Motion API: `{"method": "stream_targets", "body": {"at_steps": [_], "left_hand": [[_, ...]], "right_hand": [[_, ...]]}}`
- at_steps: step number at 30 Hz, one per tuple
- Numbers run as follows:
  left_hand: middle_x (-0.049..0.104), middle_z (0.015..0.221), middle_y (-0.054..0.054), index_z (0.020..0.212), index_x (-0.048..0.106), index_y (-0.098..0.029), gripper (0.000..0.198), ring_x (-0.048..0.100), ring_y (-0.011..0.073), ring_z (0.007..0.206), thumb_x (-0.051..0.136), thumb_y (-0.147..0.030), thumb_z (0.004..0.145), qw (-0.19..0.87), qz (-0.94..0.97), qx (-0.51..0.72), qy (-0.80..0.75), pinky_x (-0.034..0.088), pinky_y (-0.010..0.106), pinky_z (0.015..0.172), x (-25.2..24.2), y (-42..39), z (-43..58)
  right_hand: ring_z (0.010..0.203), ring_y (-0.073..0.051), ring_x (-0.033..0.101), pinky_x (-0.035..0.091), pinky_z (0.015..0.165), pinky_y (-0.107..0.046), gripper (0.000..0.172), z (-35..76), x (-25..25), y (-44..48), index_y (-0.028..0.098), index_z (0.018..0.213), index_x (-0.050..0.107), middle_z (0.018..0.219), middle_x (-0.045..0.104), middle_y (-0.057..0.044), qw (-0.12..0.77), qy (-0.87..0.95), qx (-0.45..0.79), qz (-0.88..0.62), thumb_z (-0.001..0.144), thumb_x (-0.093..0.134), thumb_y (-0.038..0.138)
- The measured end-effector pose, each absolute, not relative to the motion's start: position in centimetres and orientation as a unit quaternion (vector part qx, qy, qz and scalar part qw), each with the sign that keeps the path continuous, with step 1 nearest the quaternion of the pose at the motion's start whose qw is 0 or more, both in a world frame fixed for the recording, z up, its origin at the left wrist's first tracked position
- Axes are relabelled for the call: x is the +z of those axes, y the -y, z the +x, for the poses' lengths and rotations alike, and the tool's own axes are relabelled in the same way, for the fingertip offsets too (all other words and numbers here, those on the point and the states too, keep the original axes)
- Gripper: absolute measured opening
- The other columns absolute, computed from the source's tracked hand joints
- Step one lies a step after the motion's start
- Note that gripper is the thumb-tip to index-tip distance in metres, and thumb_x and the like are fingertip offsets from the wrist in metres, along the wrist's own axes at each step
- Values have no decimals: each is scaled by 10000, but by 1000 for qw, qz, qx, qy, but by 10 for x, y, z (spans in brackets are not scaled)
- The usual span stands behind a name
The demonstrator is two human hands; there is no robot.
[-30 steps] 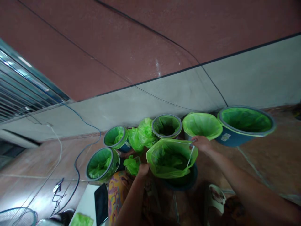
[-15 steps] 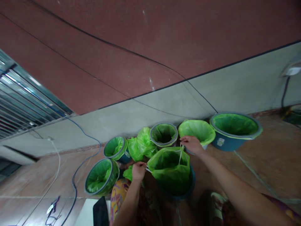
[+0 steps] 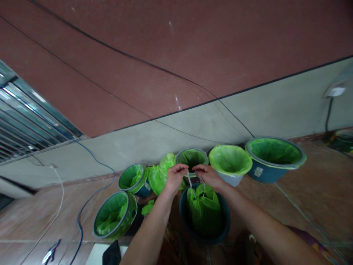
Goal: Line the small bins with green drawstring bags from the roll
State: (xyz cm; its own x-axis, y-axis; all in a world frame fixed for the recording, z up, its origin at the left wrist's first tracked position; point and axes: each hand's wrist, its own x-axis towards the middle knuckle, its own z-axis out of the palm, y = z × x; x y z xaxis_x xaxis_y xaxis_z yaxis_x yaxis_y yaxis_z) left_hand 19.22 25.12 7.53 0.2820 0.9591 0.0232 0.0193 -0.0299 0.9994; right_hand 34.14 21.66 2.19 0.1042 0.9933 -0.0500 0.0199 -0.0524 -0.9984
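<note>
A green bag [image 3: 205, 213] with white drawstrings stands gathered inside a dark blue bin [image 3: 227, 222] at the lower middle. Just above it my left hand [image 3: 176, 176] pinches one white drawstring [image 3: 190, 184]. Close by on the right, my right hand [image 3: 208, 175] is closed on the other drawstring, its fingertips near those of the left. The mouth of the bag is bunched together and sits below the hands, partly within the rim.
Lined bins stand along the wall: a round one [image 3: 193, 149], a white one [image 3: 233, 180] and a blue one [image 3: 267, 175]. Two more [image 3: 142, 189] [image 3: 135, 217] are at left, beside loose green bags [image 3: 160, 176]. A blue cable [image 3: 79, 217] crosses the floor.
My hands have come together from opposite sides, drawing the strings. The bag's wide mouth has gathered shut and the bag has shrunk inward from the bin's rim.
</note>
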Motion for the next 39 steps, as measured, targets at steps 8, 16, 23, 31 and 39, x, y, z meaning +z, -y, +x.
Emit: {"method": "stream_targets", "body": {"at_steps": [8,16,23,31,39], "left_hand": [[668,694,-4,793,713,-157,131,564,99,640,693,-181,666,564,600,409,-393,443,235,670,52,-271,214],[702,870,44,970,681,-161,248,630,158,807,560,-336,843,634,615,300,-361,497,316,817,-19,-262,214],[613,613,14,725,635,-158,268,535,135,612,468,-303,876,543,700,207,-416,449,274,667,-43,-243,232],[515,484,-27,613,568,-183,230,469,107,484,474,-255,810,571,582,307,-492,357,230,522,-52,-261,224],[528,500,-29,618,570,-183,196,497,104,476,515,-265,788,600,523,320,-514,378,227,505,-53,-263,219]], "right_hand": [[540,-91,450,337,551,-227,145,330,4,-221,152,632,604,562,543,27,381,581,475,-541,723,588,263],[514,-106,479,361,511,-228,291,353,15,-227,174,617,593,538,546,17,458,495,445,-589,807,507,378],[490,-99,466,347,483,-226,274,383,20,-232,181,631,591,549,546,19,472,411,420,-656,803,529,386],[702,-186,617,372,599,-261,227,405,9,-214,180,827,700,758,692,-55,150,612,224,-744,738,684,389],[506,-159,500,313,531,-289,240,387,13,-197,188,447,569,480,514,-25,-39,634,304,-710,639,712,192]]}}
